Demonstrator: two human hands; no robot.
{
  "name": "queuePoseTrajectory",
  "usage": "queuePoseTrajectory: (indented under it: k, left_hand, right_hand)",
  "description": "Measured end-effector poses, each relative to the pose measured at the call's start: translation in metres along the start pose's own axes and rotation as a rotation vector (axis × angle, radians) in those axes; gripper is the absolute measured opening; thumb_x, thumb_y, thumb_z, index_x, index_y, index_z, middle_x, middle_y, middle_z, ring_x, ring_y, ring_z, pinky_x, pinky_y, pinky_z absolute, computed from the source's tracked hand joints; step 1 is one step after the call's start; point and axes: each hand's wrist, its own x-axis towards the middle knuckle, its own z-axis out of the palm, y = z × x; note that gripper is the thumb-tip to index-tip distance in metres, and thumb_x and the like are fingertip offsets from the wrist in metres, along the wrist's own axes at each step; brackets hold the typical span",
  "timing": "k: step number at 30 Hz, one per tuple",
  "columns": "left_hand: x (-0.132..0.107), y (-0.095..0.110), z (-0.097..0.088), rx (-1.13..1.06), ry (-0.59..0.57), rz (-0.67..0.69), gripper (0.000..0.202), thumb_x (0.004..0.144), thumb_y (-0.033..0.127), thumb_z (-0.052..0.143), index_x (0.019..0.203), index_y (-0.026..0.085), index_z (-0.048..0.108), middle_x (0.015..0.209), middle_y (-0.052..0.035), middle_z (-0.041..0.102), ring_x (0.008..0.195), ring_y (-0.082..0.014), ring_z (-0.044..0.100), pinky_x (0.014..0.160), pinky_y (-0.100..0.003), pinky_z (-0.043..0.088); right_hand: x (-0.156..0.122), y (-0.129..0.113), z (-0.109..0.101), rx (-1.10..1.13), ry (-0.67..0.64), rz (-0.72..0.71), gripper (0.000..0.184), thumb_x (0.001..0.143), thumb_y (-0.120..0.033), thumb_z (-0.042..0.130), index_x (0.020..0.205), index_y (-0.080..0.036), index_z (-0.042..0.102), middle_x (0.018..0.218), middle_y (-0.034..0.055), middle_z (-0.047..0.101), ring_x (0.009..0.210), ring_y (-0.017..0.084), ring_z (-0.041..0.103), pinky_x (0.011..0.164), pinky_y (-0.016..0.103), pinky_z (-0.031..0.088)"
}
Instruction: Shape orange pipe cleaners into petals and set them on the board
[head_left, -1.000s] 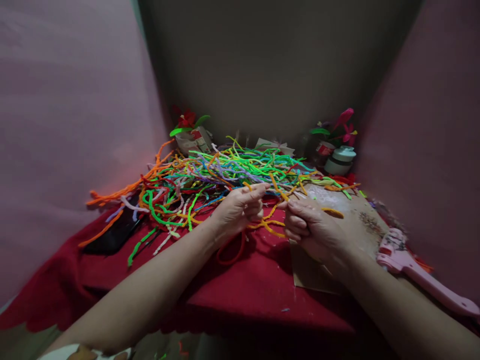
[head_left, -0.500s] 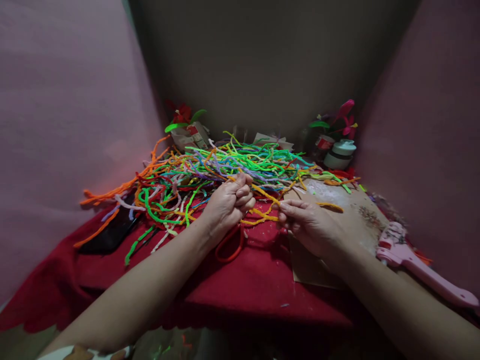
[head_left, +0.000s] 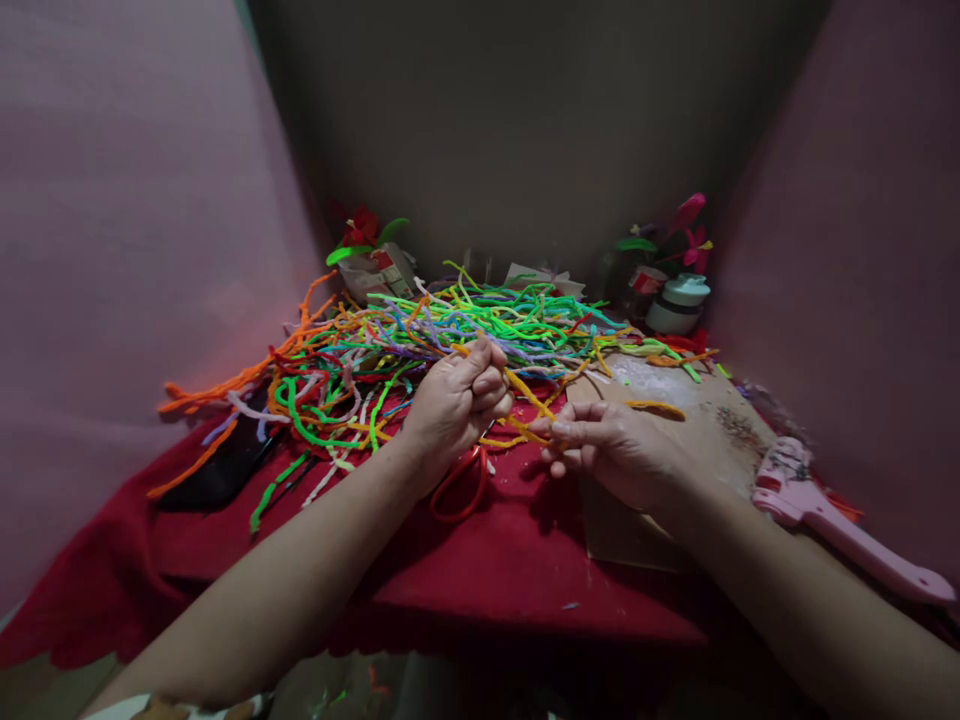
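My left hand (head_left: 469, 395) is closed round a yellow-orange pipe cleaner (head_left: 529, 393), whose short end pokes out above the thumb. From that fist the pipe cleaner slants down to my right hand (head_left: 600, 440), which pinches it between thumb and fingers. More yellow-orange stem runs below, between the two hands; whether it is the same piece I cannot tell. Just behind both hands spreads a big tangled pile of pipe cleaners (head_left: 510, 325) in green, purple, orange, red and white. Under my left wrist lies a red loop handle (head_left: 459, 518), its other end hidden.
A pink glue gun (head_left: 832, 520) rests at the right, near a stained cardboard sheet (head_left: 615, 530). Behind stand a pale-lidded jar (head_left: 679, 303) and pots with pipe-cleaner flowers (head_left: 364, 228). A dark flat object (head_left: 214, 470) lies left on the red cloth (head_left: 480, 580).
My right hand has shifted slightly left and down along the pipe cleaner, closer to my left hand. The left hand keeps its grip almost in place.
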Motion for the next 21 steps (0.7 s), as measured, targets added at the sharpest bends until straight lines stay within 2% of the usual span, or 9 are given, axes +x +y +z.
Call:
queuePoseTrajectory:
  k: [2,6,13,17,19,21]
  left_hand:
    - [-0.001,0.0,0.0,0.009,0.007,0.008,0.022,0.087,0.028,0.049,0.072,0.012,0.053,0.043,0.0089,0.027,0.034,-0.0019,0.02,0.037,-0.015,0.021]
    - [-0.002,0.001,0.002,0.025,0.019,0.03,0.021,0.086,0.028,0.05,0.073,0.013,0.054,0.043,0.0089,0.025,0.035,-0.0022,0.02,0.037,-0.015,0.021]
    - [-0.003,0.004,0.006,0.026,0.04,0.045,0.022,0.086,0.029,0.05,0.071,0.012,0.055,0.043,0.0094,0.022,0.034,-0.0019,0.018,0.037,-0.016,0.019]
    - [-0.003,0.004,0.005,0.03,0.02,0.086,0.021,0.085,0.028,0.052,0.073,0.013,0.056,0.044,0.0095,0.024,0.033,-0.0014,0.018,0.037,-0.016,0.023]
    - [-0.002,0.005,0.004,0.019,0.004,0.115,0.018,0.082,0.029,0.056,0.075,0.013,0.057,0.046,0.0089,0.029,0.035,-0.0017,0.025,0.04,-0.017,0.03]
    - [0.0,0.006,0.002,0.003,0.01,0.167,0.016,0.077,0.028,0.063,0.082,0.014,0.058,0.053,0.0062,0.042,0.044,-0.0036,0.041,0.05,-0.019,0.041]
  right_hand:
    - [-0.001,-0.001,-0.001,-0.05,0.001,0.036,0.022,0.058,-0.019,0.076,0.063,-0.013,0.056,0.063,0.0017,0.061,0.053,0.012,0.059,0.051,0.024,0.044]
    - [-0.001,0.001,-0.001,-0.103,0.043,0.045,0.02,0.058,-0.017,0.075,0.063,-0.013,0.057,0.054,-0.0011,0.057,0.046,0.008,0.054,0.044,0.02,0.04]
    - [-0.002,0.002,0.007,-0.096,0.061,0.062,0.019,0.055,-0.012,0.074,0.063,-0.014,0.057,0.052,-0.0037,0.053,0.042,0.006,0.048,0.04,0.019,0.034]
    - [-0.002,0.002,0.01,-0.126,0.094,0.052,0.018,0.054,-0.013,0.074,0.061,-0.013,0.057,0.051,-0.0046,0.05,0.04,0.004,0.043,0.038,0.018,0.03]
    - [-0.001,0.002,0.009,-0.138,0.113,0.022,0.019,0.055,-0.015,0.074,0.062,-0.013,0.057,0.05,-0.0049,0.05,0.039,0.004,0.041,0.037,0.018,0.03]
    - [0.001,0.001,0.008,-0.124,0.152,-0.034,0.02,0.054,-0.018,0.075,0.062,-0.013,0.057,0.049,-0.005,0.05,0.037,0.004,0.04,0.036,0.018,0.03]
